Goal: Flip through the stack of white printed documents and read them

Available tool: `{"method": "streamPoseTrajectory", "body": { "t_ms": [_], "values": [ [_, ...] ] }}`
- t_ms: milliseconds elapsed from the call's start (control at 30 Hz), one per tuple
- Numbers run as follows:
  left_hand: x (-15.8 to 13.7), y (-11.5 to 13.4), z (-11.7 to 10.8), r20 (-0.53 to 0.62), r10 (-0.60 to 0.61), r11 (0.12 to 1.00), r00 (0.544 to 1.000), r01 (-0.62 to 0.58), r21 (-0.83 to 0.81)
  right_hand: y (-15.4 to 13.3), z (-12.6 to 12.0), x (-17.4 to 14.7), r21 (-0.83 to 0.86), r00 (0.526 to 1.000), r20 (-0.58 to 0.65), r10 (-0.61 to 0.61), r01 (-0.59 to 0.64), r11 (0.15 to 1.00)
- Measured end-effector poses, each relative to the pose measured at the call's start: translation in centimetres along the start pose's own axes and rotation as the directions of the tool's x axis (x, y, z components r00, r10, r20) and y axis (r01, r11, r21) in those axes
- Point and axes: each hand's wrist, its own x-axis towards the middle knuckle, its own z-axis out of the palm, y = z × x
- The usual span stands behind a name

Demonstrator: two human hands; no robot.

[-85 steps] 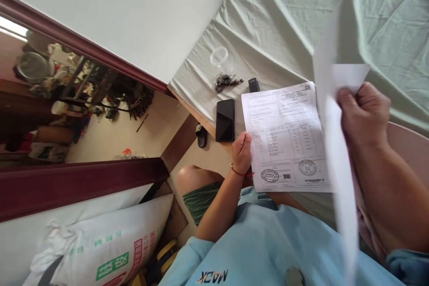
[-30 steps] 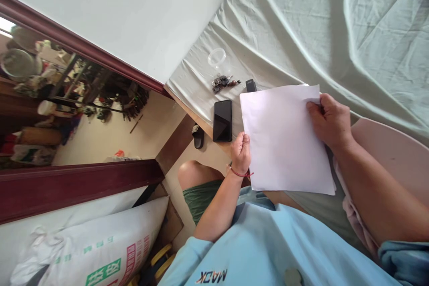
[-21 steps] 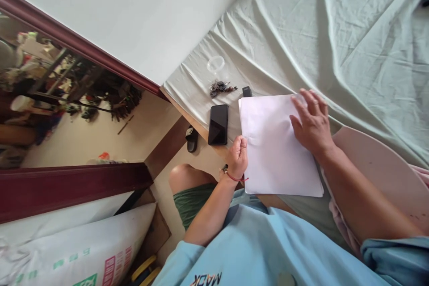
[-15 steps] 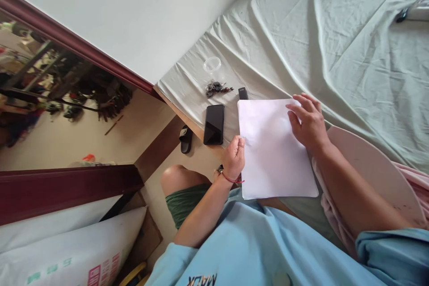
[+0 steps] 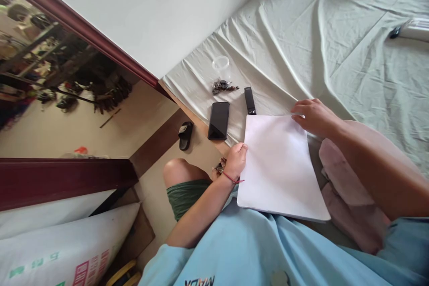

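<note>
A stack of blank white paper lies over my lap, its upper end by the bed's edge. My left hand is closed on the stack's left edge, thumb on top. At the upper right corner, my right hand holds the paper's edge, thumb on the near side and fingers beyond the edge. Just past the top edge lies a small black stapler-like object. A black smartphone lies to the left of the paper.
A bunch of keys lies by a clear plastic cup on the pale green sheet. On the floor is a black slipper. A pink cloth is under my right arm. White sacks stand at lower left.
The paper stack has shifted down toward me and turned slightly, uncovering more of the black object. My right hand has moved from the paper's face to its upper right corner.
</note>
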Motion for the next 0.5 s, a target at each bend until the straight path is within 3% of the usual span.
{"method": "streamPoseTrajectory", "body": {
  "t_ms": [133, 233, 500],
  "values": [
    [0.2, -0.3, 0.2, 0.003, -0.083, 0.986, 0.997, 0.082, -0.143, -1.1, -1.0, 2.2, -0.005, 0.997, 0.02, -0.08, 0.08, 0.997],
    [0.4, 0.2, 0.6, -0.04, -0.083, 0.974, 0.996, 0.073, -0.213, -2.0, -1.2, 4.2, -0.013, 0.993, 0.011, -0.113, 0.114, 0.993],
    [1.0, 0.6, 1.3, -0.086, -0.082, 0.956, 0.993, 0.054, -0.288, -4.2, -0.9, 7.7, 0.065, 0.998, -0.039, -0.057, 0.06, 0.996]
  ]
}}
